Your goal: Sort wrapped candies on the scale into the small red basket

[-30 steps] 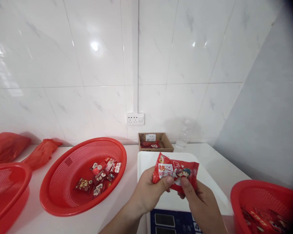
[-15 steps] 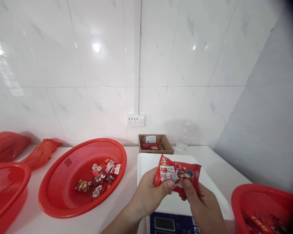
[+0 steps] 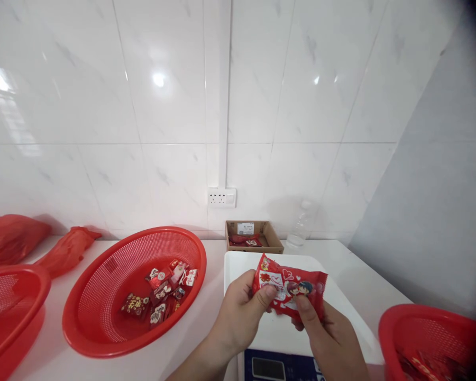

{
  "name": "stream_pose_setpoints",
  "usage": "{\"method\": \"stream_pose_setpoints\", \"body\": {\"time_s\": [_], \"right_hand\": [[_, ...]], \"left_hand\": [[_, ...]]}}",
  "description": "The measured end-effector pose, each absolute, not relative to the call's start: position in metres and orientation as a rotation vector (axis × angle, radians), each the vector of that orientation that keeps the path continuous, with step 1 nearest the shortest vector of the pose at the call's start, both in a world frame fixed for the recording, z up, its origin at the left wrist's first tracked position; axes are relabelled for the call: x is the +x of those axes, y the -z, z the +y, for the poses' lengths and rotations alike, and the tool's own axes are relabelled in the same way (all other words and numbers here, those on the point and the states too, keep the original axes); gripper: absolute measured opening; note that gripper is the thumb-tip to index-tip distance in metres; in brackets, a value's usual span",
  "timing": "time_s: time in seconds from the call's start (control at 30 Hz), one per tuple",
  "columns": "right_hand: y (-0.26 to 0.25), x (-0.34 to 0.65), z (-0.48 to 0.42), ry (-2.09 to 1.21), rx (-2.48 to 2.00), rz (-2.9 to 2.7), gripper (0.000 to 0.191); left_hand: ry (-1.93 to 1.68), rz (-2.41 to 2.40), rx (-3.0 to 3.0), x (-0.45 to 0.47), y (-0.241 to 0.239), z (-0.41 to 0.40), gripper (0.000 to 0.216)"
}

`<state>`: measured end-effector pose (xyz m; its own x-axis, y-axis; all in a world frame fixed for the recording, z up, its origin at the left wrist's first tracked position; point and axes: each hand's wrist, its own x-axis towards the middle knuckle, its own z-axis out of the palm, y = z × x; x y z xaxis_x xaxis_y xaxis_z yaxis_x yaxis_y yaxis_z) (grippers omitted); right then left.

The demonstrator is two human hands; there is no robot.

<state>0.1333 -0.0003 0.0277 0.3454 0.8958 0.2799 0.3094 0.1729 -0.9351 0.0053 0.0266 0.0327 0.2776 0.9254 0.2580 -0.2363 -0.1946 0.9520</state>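
Both my hands hold one red candy packet (image 3: 291, 286) with cartoon figures and hearts on it, just above the white platform of a scale (image 3: 241, 262). My left hand (image 3: 240, 315) pinches the packet's left end between thumb and fingers. My right hand (image 3: 325, 333) grips its lower right part, thumb on the front. The scale's dark blue display panel (image 3: 277, 368) shows at the bottom edge between my wrists.
A red mesh basket (image 3: 103, 317) with several small red candy packs stands left of the scale. Another red basket (image 3: 8, 312) is at far left, a third (image 3: 432, 333) at bottom right. Red plastic bags (image 3: 67, 248), a small cardboard box (image 3: 252, 235), a clear bottle (image 3: 299, 227) and a wall socket (image 3: 221, 197) line the back.
My hands and the packet have sunk a little in view and my left thumb has slid over the packet's white label. Baskets and scale have not moved.
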Motion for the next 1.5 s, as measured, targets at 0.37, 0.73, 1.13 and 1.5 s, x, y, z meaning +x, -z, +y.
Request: {"method": "stream_pose_setpoints", "body": {"time_s": [0.37,0.73,1.13,1.5], "right_hand": [[-0.030,0.132,-0.003,-0.548,-1.400,-1.185,0.050],[-0.026,0.144,0.002,-0.597,-1.403,-1.242,0.054],[-0.021,0.146,0.004,-0.605,-1.437,-1.281,0.055],[-0.023,0.146,0.002,-0.611,-1.429,-1.275,0.054]], "left_hand": [[-1.209,0.720,1.336,0.004,-0.029,0.030,0.041],[-1.246,0.671,1.325,0.003,-0.031,0.028,0.042],[-1.239,0.717,1.281,0.006,-0.032,0.027,0.038],[-1.246,0.731,1.262,0.007,-0.031,0.029,0.038]]}}
